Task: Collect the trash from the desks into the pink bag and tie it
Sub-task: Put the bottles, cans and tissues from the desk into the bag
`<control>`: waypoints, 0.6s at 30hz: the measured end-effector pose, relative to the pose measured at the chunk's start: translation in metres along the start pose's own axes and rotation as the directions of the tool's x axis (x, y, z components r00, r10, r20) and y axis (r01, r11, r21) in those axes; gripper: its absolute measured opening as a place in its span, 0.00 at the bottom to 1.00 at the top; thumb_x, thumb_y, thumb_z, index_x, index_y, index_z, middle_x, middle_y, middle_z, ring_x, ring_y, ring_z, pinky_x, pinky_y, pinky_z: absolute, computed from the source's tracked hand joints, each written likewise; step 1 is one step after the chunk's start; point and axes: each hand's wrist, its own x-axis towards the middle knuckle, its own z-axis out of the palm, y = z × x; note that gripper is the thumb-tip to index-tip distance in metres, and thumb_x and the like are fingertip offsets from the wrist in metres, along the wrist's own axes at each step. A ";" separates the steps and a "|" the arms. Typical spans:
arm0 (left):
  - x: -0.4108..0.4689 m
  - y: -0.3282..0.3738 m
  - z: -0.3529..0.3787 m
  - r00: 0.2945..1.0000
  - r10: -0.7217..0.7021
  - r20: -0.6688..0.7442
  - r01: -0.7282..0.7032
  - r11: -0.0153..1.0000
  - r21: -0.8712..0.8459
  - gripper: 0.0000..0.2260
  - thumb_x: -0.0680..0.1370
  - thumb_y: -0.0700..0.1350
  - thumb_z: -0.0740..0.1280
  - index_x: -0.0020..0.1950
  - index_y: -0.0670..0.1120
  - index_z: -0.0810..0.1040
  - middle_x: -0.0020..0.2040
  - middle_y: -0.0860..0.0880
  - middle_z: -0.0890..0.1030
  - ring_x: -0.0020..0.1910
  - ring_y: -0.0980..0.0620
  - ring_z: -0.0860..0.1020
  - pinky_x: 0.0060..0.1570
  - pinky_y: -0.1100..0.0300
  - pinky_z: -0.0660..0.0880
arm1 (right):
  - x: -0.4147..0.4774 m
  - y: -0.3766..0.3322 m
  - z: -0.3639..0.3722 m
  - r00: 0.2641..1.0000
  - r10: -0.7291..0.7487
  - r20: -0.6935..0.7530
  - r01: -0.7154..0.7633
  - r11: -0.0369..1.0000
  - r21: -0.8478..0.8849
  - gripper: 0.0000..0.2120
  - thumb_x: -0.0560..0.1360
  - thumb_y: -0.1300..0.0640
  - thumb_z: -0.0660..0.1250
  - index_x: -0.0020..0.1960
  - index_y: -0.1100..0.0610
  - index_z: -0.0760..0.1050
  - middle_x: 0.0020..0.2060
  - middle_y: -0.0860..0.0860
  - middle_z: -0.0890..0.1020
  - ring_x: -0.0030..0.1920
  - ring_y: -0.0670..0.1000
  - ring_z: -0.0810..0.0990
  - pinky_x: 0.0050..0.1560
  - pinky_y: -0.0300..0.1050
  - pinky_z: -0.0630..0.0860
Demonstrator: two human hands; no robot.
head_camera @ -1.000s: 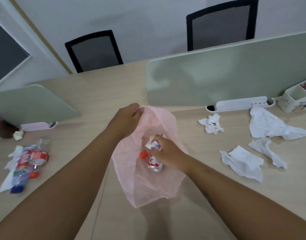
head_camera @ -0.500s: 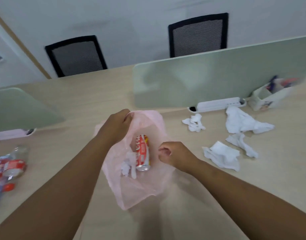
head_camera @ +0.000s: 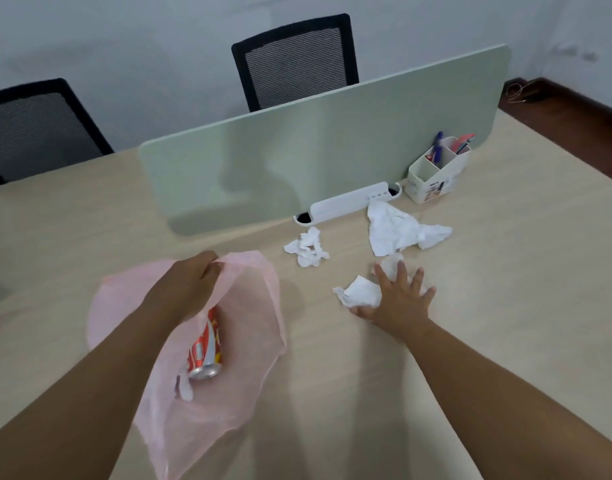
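The thin pink bag (head_camera: 249,362) lies open on the desk, and my left hand (head_camera: 187,289) grips its far rim. Through the plastic I see a red and white can (head_camera: 204,351) and a small white scrap (head_camera: 185,389). My right hand (head_camera: 398,299) rests flat on the desk with fingers spread, pressing on a crumpled white tissue (head_camera: 361,292). A small wad of tissue (head_camera: 308,247) lies just beyond the bag. A bigger crumpled tissue (head_camera: 398,230) lies farther right, and one more piece pokes out at my right fingertips.
A pale green divider panel (head_camera: 318,154) stands across the desk, with a white power strip (head_camera: 349,202) at its foot. A white pen holder (head_camera: 436,171) sits at the right end. Two black mesh chairs (head_camera: 294,60) stand behind the desk.
My right hand left the bag and moved right, landing spread on the tissues. The can stays in the bag. The view swung right, so the bottles at the left are gone from sight.
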 end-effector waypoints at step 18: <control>-0.031 -0.027 -0.063 0.984 -0.142 -0.105 0.141 0.990 -0.021 0.16 0.83 0.49 0.54 0.35 0.49 0.65 0.33 0.50 0.73 0.36 0.45 0.71 0.33 0.54 0.61 | -0.092 -0.228 -0.029 0.560 -0.824 0.088 0.676 0.516 0.527 0.14 0.77 0.60 0.64 0.62 0.60 0.68 0.52 0.55 0.76 0.49 0.55 0.76 0.44 0.42 0.64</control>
